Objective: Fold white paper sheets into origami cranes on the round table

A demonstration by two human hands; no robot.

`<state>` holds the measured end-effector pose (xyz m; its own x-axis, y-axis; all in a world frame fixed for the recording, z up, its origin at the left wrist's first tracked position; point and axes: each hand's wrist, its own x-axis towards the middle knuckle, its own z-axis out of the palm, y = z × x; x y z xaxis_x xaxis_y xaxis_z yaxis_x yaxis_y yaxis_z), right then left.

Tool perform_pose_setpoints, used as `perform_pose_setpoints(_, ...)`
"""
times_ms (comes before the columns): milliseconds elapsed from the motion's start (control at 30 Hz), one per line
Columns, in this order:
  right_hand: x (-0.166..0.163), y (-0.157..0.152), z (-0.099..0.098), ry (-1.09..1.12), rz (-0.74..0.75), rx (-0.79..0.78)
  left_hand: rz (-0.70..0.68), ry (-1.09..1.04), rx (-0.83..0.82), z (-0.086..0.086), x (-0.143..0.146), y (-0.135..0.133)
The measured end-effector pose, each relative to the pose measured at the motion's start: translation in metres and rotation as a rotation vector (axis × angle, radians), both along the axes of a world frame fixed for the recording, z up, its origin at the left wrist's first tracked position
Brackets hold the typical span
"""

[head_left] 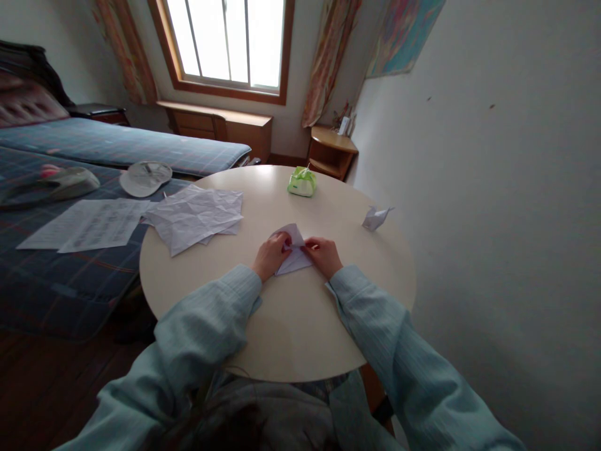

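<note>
A partly folded sheet of white paper [293, 249] lies near the middle of the round cream table [282, 326]. My left hand [271, 254] pinches its left side, fingers curled on the fold. On the right, my right hand [323, 254] grips the same sheet, and both hands meet over it. Both arms wear pale blue sleeves.
A pile of creased white sheets [195, 216] overhangs the table's left edge. A green tissue pack [302, 181] sits at the far side, a small folded paper figure [374, 218] at the right. A bed [70, 207] with printed papers and a cap stands left; a wall is close on the right.
</note>
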<state>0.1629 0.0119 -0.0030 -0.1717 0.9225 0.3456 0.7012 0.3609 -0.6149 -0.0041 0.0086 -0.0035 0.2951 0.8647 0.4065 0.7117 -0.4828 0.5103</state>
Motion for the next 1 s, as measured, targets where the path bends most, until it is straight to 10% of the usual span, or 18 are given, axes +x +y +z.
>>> perform_pose_setpoints(467, -0.001, -0.001, 0.000, 0.021, 0.087, 0.005, 0.120, -0.172, 0.319, 0.010, -0.003, -0.002)
perform_pose_setpoints(1000, -0.001, 0.001, -0.002, -0.084, 0.115, 0.106, -0.069, -0.115, 0.059, 0.013, -0.002, -0.013)
